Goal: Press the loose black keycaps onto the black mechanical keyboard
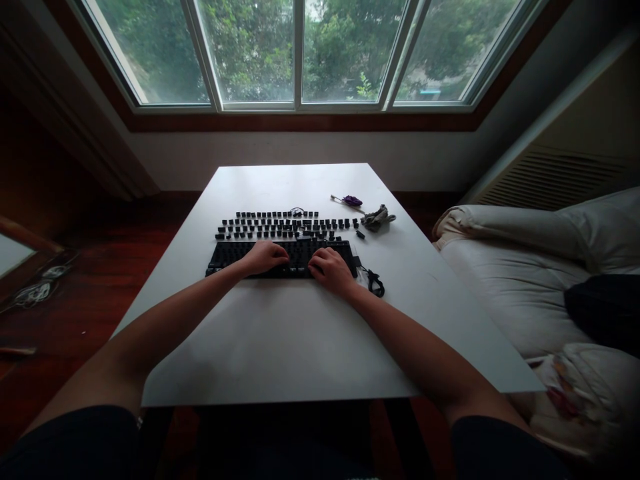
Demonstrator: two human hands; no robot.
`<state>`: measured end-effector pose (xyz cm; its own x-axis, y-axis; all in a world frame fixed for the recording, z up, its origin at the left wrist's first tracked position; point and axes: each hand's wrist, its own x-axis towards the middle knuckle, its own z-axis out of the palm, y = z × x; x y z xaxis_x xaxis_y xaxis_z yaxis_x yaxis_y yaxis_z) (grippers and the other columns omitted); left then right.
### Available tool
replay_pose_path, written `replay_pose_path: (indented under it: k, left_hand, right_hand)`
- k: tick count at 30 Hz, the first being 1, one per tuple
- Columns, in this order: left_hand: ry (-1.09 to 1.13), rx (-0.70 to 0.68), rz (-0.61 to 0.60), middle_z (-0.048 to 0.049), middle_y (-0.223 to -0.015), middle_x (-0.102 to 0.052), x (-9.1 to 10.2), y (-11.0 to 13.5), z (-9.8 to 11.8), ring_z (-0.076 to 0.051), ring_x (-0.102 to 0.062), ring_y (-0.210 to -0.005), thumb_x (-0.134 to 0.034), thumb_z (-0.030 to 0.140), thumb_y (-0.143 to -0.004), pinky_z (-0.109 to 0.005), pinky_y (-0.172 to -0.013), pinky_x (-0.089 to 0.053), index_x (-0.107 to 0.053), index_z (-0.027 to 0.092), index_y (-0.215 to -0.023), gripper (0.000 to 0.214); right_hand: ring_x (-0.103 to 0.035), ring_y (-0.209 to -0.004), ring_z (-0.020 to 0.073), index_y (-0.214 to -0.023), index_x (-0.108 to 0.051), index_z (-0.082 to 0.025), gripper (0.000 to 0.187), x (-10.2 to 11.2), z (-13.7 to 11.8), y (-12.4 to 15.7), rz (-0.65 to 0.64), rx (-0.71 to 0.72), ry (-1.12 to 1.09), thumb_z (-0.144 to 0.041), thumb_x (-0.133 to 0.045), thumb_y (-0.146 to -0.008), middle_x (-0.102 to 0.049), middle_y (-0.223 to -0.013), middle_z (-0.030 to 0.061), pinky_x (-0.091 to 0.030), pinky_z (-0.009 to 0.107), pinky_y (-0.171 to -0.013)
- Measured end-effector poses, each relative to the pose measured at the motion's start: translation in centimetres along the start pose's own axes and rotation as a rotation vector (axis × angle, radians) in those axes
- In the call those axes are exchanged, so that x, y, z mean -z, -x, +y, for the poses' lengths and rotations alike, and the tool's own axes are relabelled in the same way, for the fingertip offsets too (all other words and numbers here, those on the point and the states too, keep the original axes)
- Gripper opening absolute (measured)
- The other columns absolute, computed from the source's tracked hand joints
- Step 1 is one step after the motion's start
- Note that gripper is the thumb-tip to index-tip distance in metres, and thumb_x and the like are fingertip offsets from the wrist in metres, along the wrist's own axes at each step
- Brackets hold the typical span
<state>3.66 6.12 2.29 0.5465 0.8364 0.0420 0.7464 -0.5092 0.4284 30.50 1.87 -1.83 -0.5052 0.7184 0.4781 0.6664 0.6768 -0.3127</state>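
A black keyboard [233, 252] lies on the white table [280, 333], with many of its keycaps off. Over its middle, my left hand [266, 257] is closed, thumb and fingertips drawn together; anything between them is too small to make out. My right hand [331, 267] rests on the right half, fingers curled and thumb close to the index finger. Whether it pinches something is hidden. Just beyond the keyboard, loose black keycaps [270, 225] stand in several rows. A black cable [375, 283] lies coiled beside the keyboard's right end.
A purple brush-like object [353, 200] with a pale handle and a crumpled grey cloth [379, 218] lie at the table's far right. A pale sofa [510, 280] stands to the right, windows [300, 60] are ahead, and white cables [37, 292] lie on the floor at left.
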Motion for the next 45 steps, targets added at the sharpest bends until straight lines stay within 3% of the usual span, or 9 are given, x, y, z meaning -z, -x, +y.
replay_pose_path:
  k: [11, 22, 32, 37, 45]
  left_hand:
    - [-0.117, -0.121, 0.135, -0.0037, -0.100, -0.077, -0.9, 0.7, 0.1, -0.025, -0.060, -0.098, -0.064, 0.040, -0.094, -0.039, -0.092, -0.042, -0.083, 0.028, -0.094, 0.022]
    - [-0.012, -0.022, 0.190, -0.0038, -0.101, -0.073, -1.7, 1.2, -0.2, -0.024, -0.060, -0.101, -0.067, 0.037, -0.090, -0.039, -0.095, -0.044, -0.076, 0.026, -0.103, 0.019]
    - [-0.091, 0.059, 0.167, -0.0073, -0.142, -0.057, -1.7, 1.0, -1.6, -0.032, -0.047, -0.134, -0.071, 0.052, -0.085, -0.048, -0.111, -0.037, -0.063, 0.030, -0.133, 0.053]
    - [-0.161, 0.112, 0.152, -0.0089, -0.143, -0.056, -1.8, 1.0, -1.7, -0.035, -0.045, -0.136, -0.070, 0.056, -0.085, -0.052, -0.113, -0.034, -0.059, 0.031, -0.139, 0.061]
    - [-0.167, 0.152, 0.094, -0.0076, -0.141, -0.058, -0.8, 0.8, -0.8, -0.034, -0.049, -0.133, -0.071, 0.056, -0.081, -0.049, -0.111, -0.037, -0.063, 0.032, -0.133, 0.059]
  right_hand:
    - [-0.054, -0.100, 0.0246, -0.093, -0.072, -0.022, 0.011, 0.0, 0.0, 0.0, -0.007, 0.001, 0.011, -0.025, -0.062, -0.097, -0.067, -0.105, 0.0077, -0.044, 0.041, -0.092]
    - [-0.054, -0.100, 0.0250, -0.093, -0.072, -0.022, 0.011, 0.0, 0.0, 0.0, -0.002, 0.003, 0.006, -0.024, -0.062, -0.097, -0.066, -0.105, 0.0081, -0.044, 0.041, -0.092]
    - [-0.054, -0.100, 0.0248, -0.094, -0.072, -0.023, 0.011, -0.1, 0.1, 0.0, -0.004, -0.002, 0.002, -0.025, -0.062, -0.097, -0.066, -0.105, 0.0082, -0.043, 0.041, -0.092]
    - [-0.054, -0.100, 0.0250, -0.094, -0.072, -0.023, 0.011, -0.1, 0.0, 0.0, -0.012, -0.004, 0.003, -0.025, -0.062, -0.097, -0.066, -0.105, 0.0082, -0.044, 0.041, -0.091]
    - [-0.054, -0.100, 0.0247, -0.093, -0.072, -0.022, 0.012, 0.0, -0.1, 0.0, 0.000, 0.001, 0.017, -0.026, -0.062, -0.098, -0.066, -0.104, 0.0079, -0.044, 0.040, -0.092]
